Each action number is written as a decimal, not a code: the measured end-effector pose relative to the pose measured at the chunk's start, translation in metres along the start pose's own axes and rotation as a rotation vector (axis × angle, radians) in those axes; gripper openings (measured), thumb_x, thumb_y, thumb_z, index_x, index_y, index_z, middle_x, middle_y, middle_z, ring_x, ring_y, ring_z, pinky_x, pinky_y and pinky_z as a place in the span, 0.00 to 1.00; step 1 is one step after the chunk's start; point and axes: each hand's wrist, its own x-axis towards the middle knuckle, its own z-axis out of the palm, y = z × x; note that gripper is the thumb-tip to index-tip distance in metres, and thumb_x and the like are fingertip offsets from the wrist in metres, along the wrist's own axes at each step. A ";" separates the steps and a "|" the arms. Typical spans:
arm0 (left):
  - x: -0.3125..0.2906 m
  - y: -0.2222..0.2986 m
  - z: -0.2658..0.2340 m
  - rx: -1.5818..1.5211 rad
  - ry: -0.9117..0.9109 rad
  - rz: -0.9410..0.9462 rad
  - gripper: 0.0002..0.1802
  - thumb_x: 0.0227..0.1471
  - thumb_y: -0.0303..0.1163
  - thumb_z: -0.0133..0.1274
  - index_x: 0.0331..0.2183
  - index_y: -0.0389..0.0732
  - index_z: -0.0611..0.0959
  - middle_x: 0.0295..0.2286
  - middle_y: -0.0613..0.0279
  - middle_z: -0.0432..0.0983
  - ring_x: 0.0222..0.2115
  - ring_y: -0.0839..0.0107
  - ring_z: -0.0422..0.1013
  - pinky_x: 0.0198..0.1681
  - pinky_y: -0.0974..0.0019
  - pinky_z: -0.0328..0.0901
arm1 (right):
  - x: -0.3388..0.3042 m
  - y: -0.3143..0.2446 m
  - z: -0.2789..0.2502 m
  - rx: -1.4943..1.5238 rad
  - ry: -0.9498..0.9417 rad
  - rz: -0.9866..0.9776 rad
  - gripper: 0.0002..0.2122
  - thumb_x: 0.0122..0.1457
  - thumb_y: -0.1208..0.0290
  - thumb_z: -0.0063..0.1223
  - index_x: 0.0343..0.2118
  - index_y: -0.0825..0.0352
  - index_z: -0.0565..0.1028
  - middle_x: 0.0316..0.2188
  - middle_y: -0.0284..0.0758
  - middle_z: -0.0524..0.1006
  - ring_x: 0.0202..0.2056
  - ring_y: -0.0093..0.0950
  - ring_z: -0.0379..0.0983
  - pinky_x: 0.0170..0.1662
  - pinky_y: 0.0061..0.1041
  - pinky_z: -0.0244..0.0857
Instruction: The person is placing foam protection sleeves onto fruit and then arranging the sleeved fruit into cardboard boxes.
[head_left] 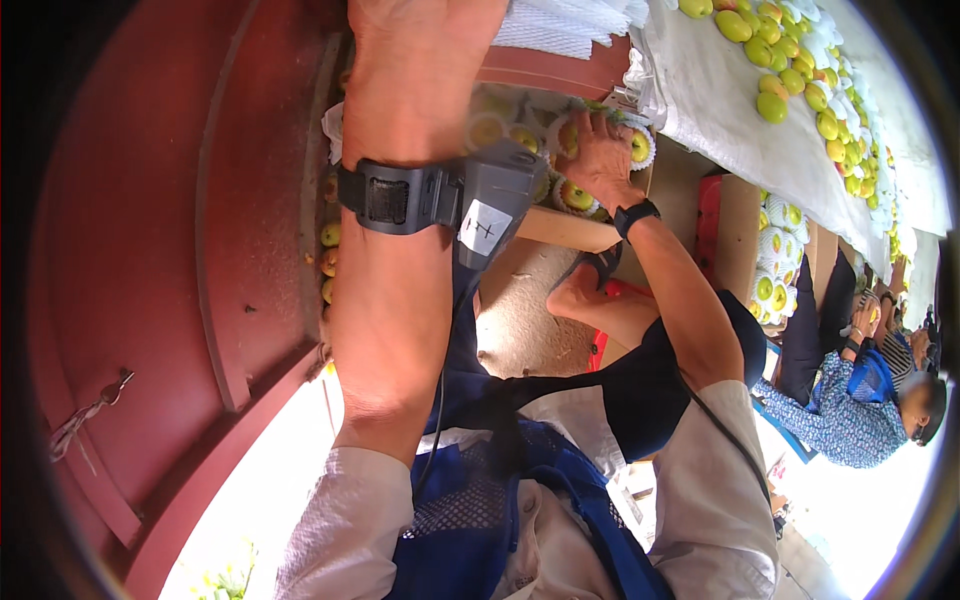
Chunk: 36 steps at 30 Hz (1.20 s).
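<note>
My left forearm rises along the left of the box, and the base of my left hand meets the top edge; its fingers are outside the picture. A stack of white foam nets lies beside it. Lower down, my right hand reaches into a cardboard box. Its fingers curl over an apple wearing a foam net, partly hidden by the hand. Other netted apples fill the box, among them a yellow-green apple just below my hand. The device on my left wrist covers part of the box.
Loose apples are heaped on a white sheet at the upper right. Netted apples sit in another box below it. A red metal panel stands on the left. A co-worker in patterned sleeves is at the right.
</note>
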 end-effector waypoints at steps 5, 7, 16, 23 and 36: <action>-0.004 -0.008 0.001 -0.004 0.001 -0.011 0.10 0.62 0.36 0.51 0.35 0.39 0.77 0.28 0.62 0.74 0.27 0.71 0.68 0.31 0.67 0.61 | -0.007 0.008 0.003 0.020 0.034 -0.069 0.31 0.40 0.57 0.68 0.50 0.61 0.72 0.42 0.40 0.76 0.46 0.39 0.72 0.50 0.40 0.58; -0.008 -0.006 -0.003 0.007 0.009 -0.015 0.10 0.62 0.36 0.51 0.35 0.39 0.77 0.28 0.62 0.74 0.27 0.71 0.68 0.31 0.67 0.61 | -0.002 -0.002 -0.010 -0.092 -0.041 -0.026 0.31 0.41 0.55 0.67 0.49 0.61 0.72 0.43 0.40 0.77 0.48 0.38 0.71 0.52 0.42 0.57; -0.001 -0.009 0.003 -0.011 0.002 -0.027 0.11 0.63 0.36 0.50 0.37 0.37 0.77 0.29 0.62 0.73 0.27 0.71 0.67 0.31 0.68 0.60 | 0.008 0.025 0.017 -0.156 0.003 0.095 0.33 0.41 0.47 0.68 0.48 0.63 0.73 0.42 0.40 0.78 0.49 0.38 0.71 0.57 0.46 0.54; 0.012 -0.023 0.006 -0.038 0.002 -0.050 0.12 0.64 0.36 0.49 0.37 0.37 0.76 0.29 0.62 0.72 0.27 0.72 0.66 0.32 0.68 0.60 | 0.000 0.036 0.014 -0.156 -0.010 0.153 0.33 0.43 0.45 0.66 0.48 0.65 0.73 0.43 0.41 0.78 0.50 0.38 0.70 0.59 0.48 0.53; 0.015 -0.009 0.007 -0.113 0.035 -0.073 0.09 0.62 0.34 0.52 0.35 0.39 0.77 0.28 0.61 0.71 0.26 0.71 0.64 0.29 0.68 0.58 | -0.014 -0.009 -0.022 -0.333 -0.128 0.058 0.28 0.54 0.61 0.54 0.56 0.74 0.69 0.55 0.48 0.67 0.60 0.45 0.57 0.60 0.49 0.49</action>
